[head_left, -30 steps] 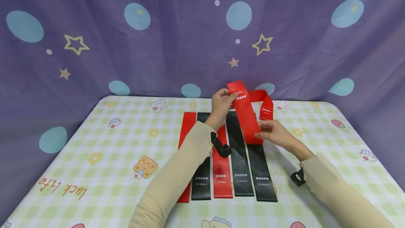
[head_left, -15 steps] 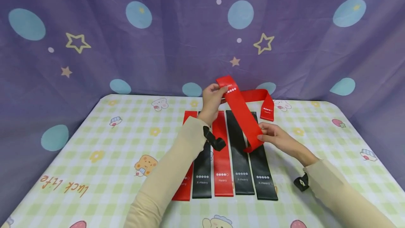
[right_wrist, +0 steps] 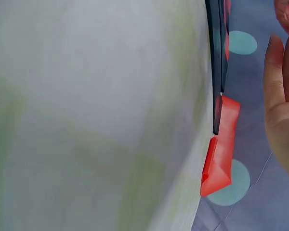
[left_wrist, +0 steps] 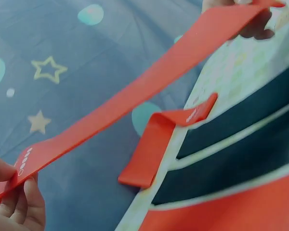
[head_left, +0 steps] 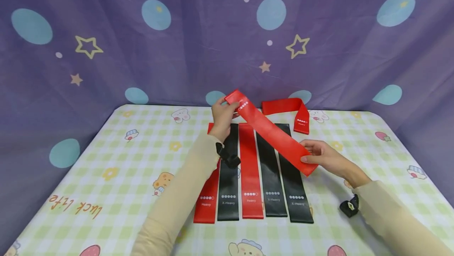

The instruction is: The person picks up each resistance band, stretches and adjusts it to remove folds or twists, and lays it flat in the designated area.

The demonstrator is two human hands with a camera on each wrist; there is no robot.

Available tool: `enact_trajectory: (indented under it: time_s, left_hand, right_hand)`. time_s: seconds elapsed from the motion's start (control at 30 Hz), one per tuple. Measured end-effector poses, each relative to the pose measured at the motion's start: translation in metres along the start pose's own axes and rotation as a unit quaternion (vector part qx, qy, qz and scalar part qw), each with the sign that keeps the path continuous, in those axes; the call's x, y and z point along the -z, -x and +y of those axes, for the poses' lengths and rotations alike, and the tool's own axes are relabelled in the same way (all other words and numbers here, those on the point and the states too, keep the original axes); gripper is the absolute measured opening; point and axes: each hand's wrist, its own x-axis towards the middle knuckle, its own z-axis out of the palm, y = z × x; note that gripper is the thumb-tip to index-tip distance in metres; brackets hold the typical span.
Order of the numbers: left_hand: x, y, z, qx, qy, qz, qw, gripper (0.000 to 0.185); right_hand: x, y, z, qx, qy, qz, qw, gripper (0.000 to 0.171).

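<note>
A red resistance band (head_left: 271, 131) stretches slantwise between my two hands, above the row of bands on the table. My left hand (head_left: 222, 120) pinches its upper end beside the white dots, thumb on top. The lower end is held between the thumb and fingers of my right hand (head_left: 324, 157). In the left wrist view the held red band (left_wrist: 130, 103) runs flat from one hand to the other. Below it lie black bands (head_left: 228, 193) marked X-Heavy and red bands (head_left: 251, 185) marked Heavy, side by side. The right wrist view shows only part of the right hand (right_wrist: 284, 91).
Another red band (head_left: 283, 105), folded over at a corner, lies at the table's back edge, right of the row. A checked cloth (head_left: 134, 185) covers the table. Behind it hangs a purple curtain (head_left: 198, 51).
My left hand has moved left and my right hand slightly right and down, so the held red band has swung from steep to a flatter slant. The folded band behind stays put.
</note>
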Motion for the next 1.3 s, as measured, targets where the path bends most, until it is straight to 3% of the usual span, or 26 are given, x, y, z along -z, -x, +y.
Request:
enact_trajectory:
  time_s: [0.23, 0.47, 0.63, 0.83, 0.87, 0.97, 1.03, 1.1, 1.3]
  left_hand:
    - [0.021, -0.005, -0.001, 0.013, -0.009, 0.005, 0.9999, 0.041]
    - [0.035, -0.007, -0.002, 0.021, -0.027, 0.004, 0.9994, 0.033]
    - [0.044, -0.006, -0.005, 0.045, -0.057, -0.008, 0.9973, 0.028]
    - [0.052, 0.001, -0.012, 0.066, -0.09, -0.043, 0.9928, 0.022]
    - [0.053, 0.003, -0.013, 0.068, -0.099, -0.051, 0.9915, 0.02]
    - [0.055, 0.01, -0.014, 0.076, -0.126, -0.08, 0.9858, 0.016]
    - [0.055, 0.014, -0.015, 0.084, -0.15, -0.104, 0.9796, 0.014]
    - [0.055, 0.019, -0.015, 0.092, -0.174, -0.126, 0.9722, 0.013]
    - [0.059, 0.031, -0.019, 0.111, -0.222, -0.173, 0.953, 0.024]
  right_hand:
    - [0.011, 0.007, 0.006, -0.018, -0.007, 0.004, 1.0, 0.024]
    - [0.023, 0.009, 0.009, 0.012, -0.11, -0.002, 0.994, 0.026]
    - [0.033, 0.009, 0.011, -0.009, -0.19, 0.043, 0.981, 0.025]
    - [0.044, 0.008, 0.013, -0.068, -0.287, 0.104, 0.95, 0.019]
    - [0.046, 0.008, 0.014, -0.079, -0.29, 0.116, 0.947, 0.019]
    - [0.051, 0.006, 0.016, -0.113, -0.283, 0.15, 0.941, 0.05]
    - [0.054, 0.004, 0.019, -0.136, -0.259, 0.164, 0.942, 0.069]
    - [0.058, 0.004, 0.021, -0.157, -0.238, 0.171, 0.943, 0.076]
    - [0.067, 0.0, 0.026, -0.191, -0.146, 0.177, 0.954, 0.04]
